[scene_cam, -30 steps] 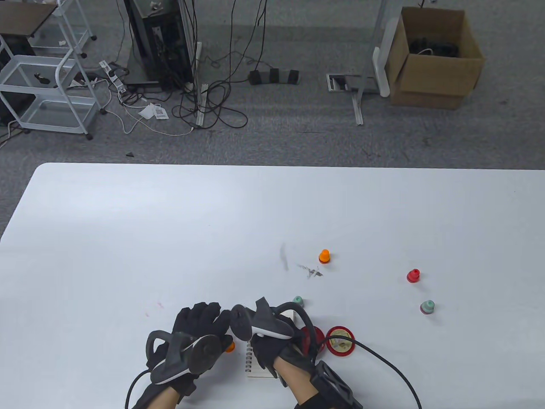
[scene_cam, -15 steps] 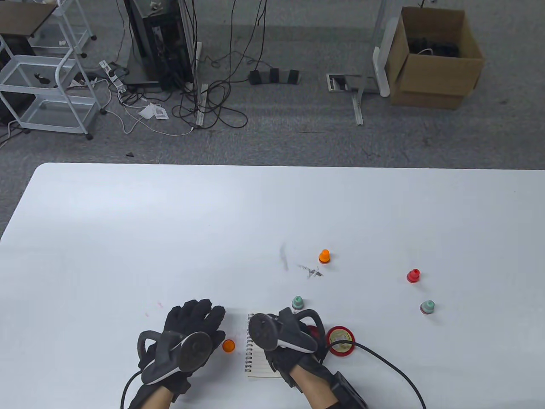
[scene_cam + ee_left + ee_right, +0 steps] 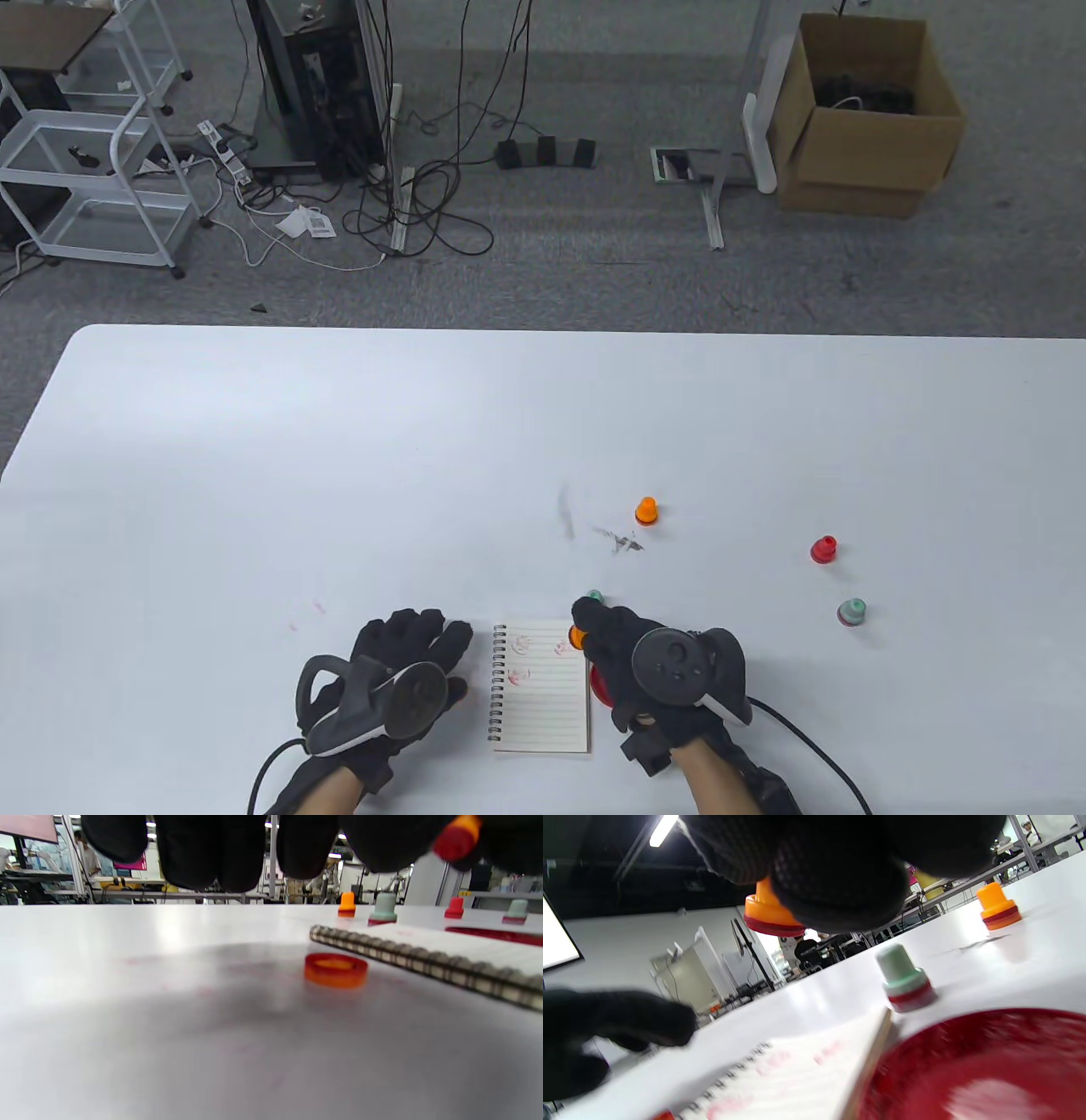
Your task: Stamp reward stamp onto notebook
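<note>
A small spiral notebook point(image 3: 540, 692) lies open near the table's front edge, with faint red marks at the top of its lined page. My right hand point(image 3: 587, 630) pinches an orange stamp point(image 3: 578, 637) by its handle, held above the table at the notebook's upper right corner, over a red ink pad point(image 3: 599, 684). The right wrist view shows the stamp point(image 3: 770, 914) under my fingertips, with the ink pad point(image 3: 967, 1065) and notebook point(image 3: 797, 1069) below. My left hand point(image 3: 424, 649) rests flat left of the notebook, holding nothing. The stamp's orange cap point(image 3: 336, 969) lies on the table beneath it.
Loose stamps stand beyond the notebook: a green one point(image 3: 595, 597) just behind my right hand, an orange one point(image 3: 646, 510), a red one point(image 3: 823, 549) and another green one point(image 3: 852, 611) to the right. Smudges point(image 3: 624, 540) mark the table's middle.
My right hand has moved right off the notebook to above the ink pad, still holding the orange stamp. The page now shows. My left hand has shifted right over the cap.
</note>
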Motion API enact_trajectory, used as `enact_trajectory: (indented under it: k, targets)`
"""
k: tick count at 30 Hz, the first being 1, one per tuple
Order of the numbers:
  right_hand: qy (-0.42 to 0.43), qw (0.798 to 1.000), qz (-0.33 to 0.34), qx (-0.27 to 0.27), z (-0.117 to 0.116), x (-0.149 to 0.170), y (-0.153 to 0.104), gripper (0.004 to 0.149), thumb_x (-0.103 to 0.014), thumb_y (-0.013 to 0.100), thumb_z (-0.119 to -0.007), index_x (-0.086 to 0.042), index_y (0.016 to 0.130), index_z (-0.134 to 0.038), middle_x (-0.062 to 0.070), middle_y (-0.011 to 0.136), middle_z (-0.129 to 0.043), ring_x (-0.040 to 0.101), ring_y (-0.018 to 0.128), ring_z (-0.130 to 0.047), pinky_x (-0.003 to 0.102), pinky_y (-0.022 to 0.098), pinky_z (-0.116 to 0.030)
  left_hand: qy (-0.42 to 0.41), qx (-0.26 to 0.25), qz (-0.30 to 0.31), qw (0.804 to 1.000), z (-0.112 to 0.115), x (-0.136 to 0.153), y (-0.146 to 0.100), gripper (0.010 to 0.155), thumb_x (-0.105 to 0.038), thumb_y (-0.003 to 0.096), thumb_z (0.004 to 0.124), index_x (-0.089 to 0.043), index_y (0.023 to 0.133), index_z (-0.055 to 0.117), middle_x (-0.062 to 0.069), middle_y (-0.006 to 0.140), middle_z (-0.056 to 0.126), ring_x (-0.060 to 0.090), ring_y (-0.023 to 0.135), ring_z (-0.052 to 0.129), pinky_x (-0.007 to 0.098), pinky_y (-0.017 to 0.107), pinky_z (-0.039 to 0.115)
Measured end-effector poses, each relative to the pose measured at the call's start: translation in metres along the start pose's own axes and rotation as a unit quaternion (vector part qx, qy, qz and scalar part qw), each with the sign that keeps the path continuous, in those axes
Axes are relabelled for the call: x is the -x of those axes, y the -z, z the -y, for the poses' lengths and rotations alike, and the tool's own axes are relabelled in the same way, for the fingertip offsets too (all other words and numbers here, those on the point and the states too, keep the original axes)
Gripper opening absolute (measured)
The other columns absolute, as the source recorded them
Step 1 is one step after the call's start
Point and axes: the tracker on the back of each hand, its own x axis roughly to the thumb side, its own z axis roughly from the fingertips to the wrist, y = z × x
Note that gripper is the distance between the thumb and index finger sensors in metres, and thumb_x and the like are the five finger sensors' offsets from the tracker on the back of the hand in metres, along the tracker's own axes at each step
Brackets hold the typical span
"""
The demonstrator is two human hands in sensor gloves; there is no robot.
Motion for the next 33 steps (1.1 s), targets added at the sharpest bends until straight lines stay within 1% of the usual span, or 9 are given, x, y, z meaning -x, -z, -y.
enact_trajectory:
  k: [1, 3, 7, 14, 20, 25, 27, 29, 33]
  targets:
    - [0.022, 1.0, 0.001, 0.006, 0.002, -0.001, 0.001, 0.049, -0.029, 0.043, -0.079, -0.014, 0.09, -0.079, 0.017, 0.068, -0.094, 0.019, 0.029, -0.1, 0.028, 0.021, -0.085, 0.003, 0.016, 0.002, 1.0, 0.003, 0.0, 0.002, 0.069, -0.058, 0.0448, 0.075, -0.036, 0.109, 0.065, 0.007, 0.115, 0.069, 0.036, 0.105, 0.072, 0.061, 0.078, 0.064]
    - [0.025, 1.0, 0.003, 0.005, 0.003, -0.001, 0.0, 0.049, -0.029, 0.044, -0.079, -0.013, 0.09, -0.079, 0.017, 0.068, -0.094, 0.02, 0.029, -0.1, 0.028, 0.021, -0.085, 0.004, 0.044, 0.001, 0.999, 0.008, 0.0, 0.006, 0.069, -0.058, 0.0445, 0.076, -0.033, 0.108, 0.064, 0.007, 0.11, 0.07, 0.035, 0.1, 0.074, 0.059, 0.078, 0.063]
    - [0.016, 1.0, 0.007, 0.003, 0.003, -0.002, 0.0, 0.049, -0.029, 0.043, -0.079, -0.013, 0.09, -0.079, 0.017, 0.068, -0.095, 0.019, 0.028, -0.1, 0.028, 0.021, -0.085, 0.009, 0.064, 0.001, 0.998, 0.014, 0.0, 0.01, 0.07, -0.057, 0.0434, 0.078, -0.033, 0.107, 0.064, 0.006, 0.106, 0.07, 0.033, 0.096, 0.073, 0.059, 0.079, 0.062]
    - [0.019, 1.0, 0.008, 0.005, 0.003, -0.001, 0.0, 0.049, -0.029, 0.043, -0.079, -0.013, 0.09, -0.079, 0.017, 0.068, -0.095, 0.019, 0.028, -0.1, 0.028, 0.021, -0.085, 0.02, 0.094, 0.005, 0.995, 0.021, -0.004, 0.014, 0.071, -0.056, 0.0424, 0.08, -0.034, 0.108, 0.062, 0.006, 0.107, 0.068, 0.033, 0.097, 0.072, 0.059, 0.08, 0.06]
    - [0.015, 1.0, 0.009, 0.004, 0.003, -0.002, 0.0, 0.049, -0.029, 0.043, -0.079, -0.013, 0.09, -0.079, 0.017, 0.068, -0.095, 0.019, 0.028, -0.1, 0.028, 0.02, -0.085, 0.001, 0.103, 0.004, 0.995, 0.022, -0.003, 0.016, 0.071, -0.054, 0.0426, 0.081, -0.033, 0.107, 0.062, 0.007, 0.106, 0.066, 0.034, 0.096, 0.069, 0.06, 0.08, 0.059]
    - [0.013, 1.0, 0.01, -0.002, 0.002, -0.002, 0.0, 0.049, -0.029, 0.044, -0.079, -0.013, 0.09, -0.079, 0.017, 0.067, -0.095, 0.019, 0.028, -0.1, 0.028, 0.02, -0.085, -0.011, 0.103, -0.002, 0.995, 0.021, -0.004, 0.018, 0.065, -0.049, 0.0435, 0.083, -0.032, 0.104, 0.067, 0.007, 0.105, 0.067, 0.035, 0.095, 0.07, 0.06, 0.08, 0.059]
    - [0.014, 1.0, 0.01, -0.005, 0.001, -0.002, 0.0, 0.049, -0.029, 0.044, -0.079, -0.013, 0.09, -0.079, 0.017, 0.067, -0.095, 0.02, 0.028, -0.1, 0.028, 0.02, -0.085, -0.023, 0.097, 0.004, 0.995, 0.022, -0.005, 0.019, 0.064, -0.047, 0.0432, 0.084, -0.027, 0.102, 0.069, 0.006, 0.103, 0.069, 0.034, 0.095, 0.07, 0.059, 0.08, 0.06]
    - [0.015, 1.0, 0.01, -0.007, 0.001, -0.003, 0.0, 0.049, -0.029, 0.044, -0.079, -0.012, 0.09, -0.079, 0.017, 0.068, -0.095, 0.02, 0.028, -0.1, 0.028, 0.021, -0.085, -0.018, 0.091, 0.004, 0.996, 0.021, -0.004, 0.018, 0.064, -0.048, 0.0431, 0.084, -0.027, 0.101, 0.069, 0.005, 0.103, 0.07, 0.034, 0.094, 0.071, 0.059, 0.08, 0.061]
    - [0.018, 1.0, 0.014, -0.008, 0.001, -0.005, -0.001, 0.049, -0.029, 0.044, -0.079, -0.012, 0.09, -0.079, 0.017, 0.068, -0.095, 0.02, 0.029, -0.1, 0.028, 0.021, -0.085, -0.03, 0.07, 0.005, 0.997, 0.015, -0.005, 0.014, 0.064, -0.046, 0.0456, 0.081, -0.026, 0.104, 0.062, 0.007, 0.107, 0.07, 0.035, 0.097, 0.075, 0.059, 0.078, 0.064]
